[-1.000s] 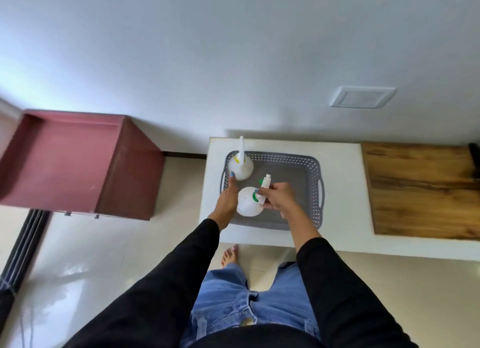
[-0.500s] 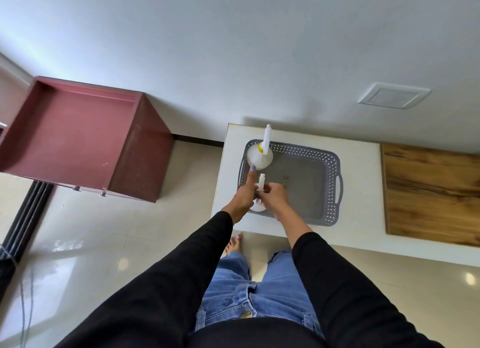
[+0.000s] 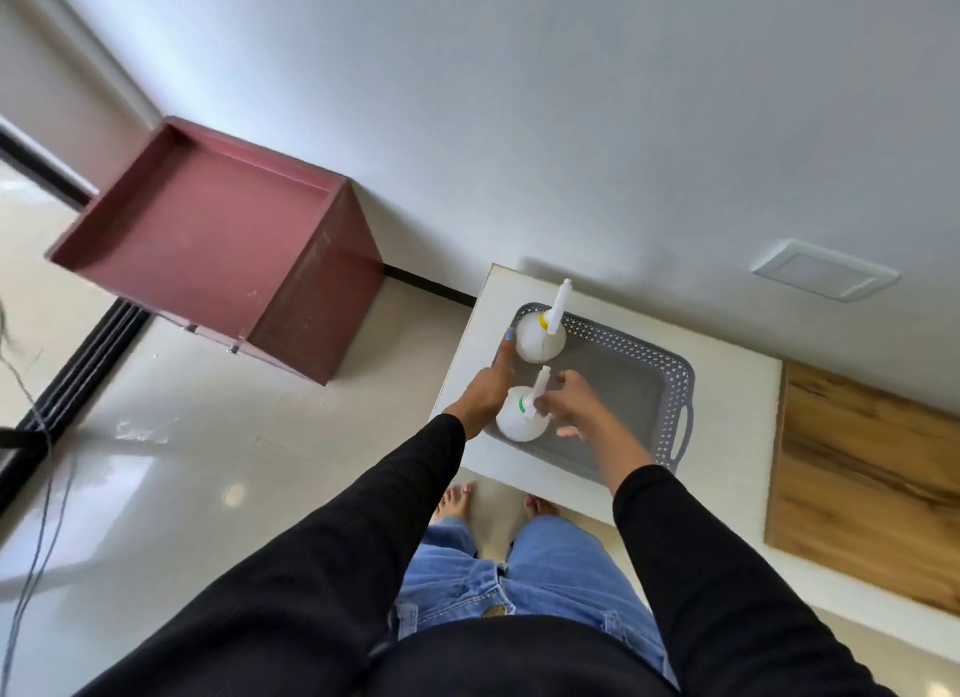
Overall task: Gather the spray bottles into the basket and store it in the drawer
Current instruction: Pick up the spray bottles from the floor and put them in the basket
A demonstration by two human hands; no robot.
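Note:
A grey perforated basket [image 3: 631,384] sits on a white table [image 3: 727,384]. Two round white spray bottles stand in its left part. The one with a yellow collar [image 3: 540,335] is in the far left corner. The one with a green collar [image 3: 517,421] is at the near left. My left hand [image 3: 488,389] holds the basket's left rim, one digit stretched toward the yellow-collared bottle and the other fingers hidden. My right hand [image 3: 576,410] hovers beside the green-collared bottle with fingertips at its nozzle and the thumb spread away.
A dark red open drawer [image 3: 208,239] juts out over the glossy floor to the left. A wooden board [image 3: 862,478] adjoins the table on the right. A wall plate [image 3: 826,275] is on the white wall behind. Cables [image 3: 36,488] trail at far left.
The green-collared bottle now stands in the basket's near left, and my right thumb has come off its nozzle. My left hand stays on the rim. The view has swung right.

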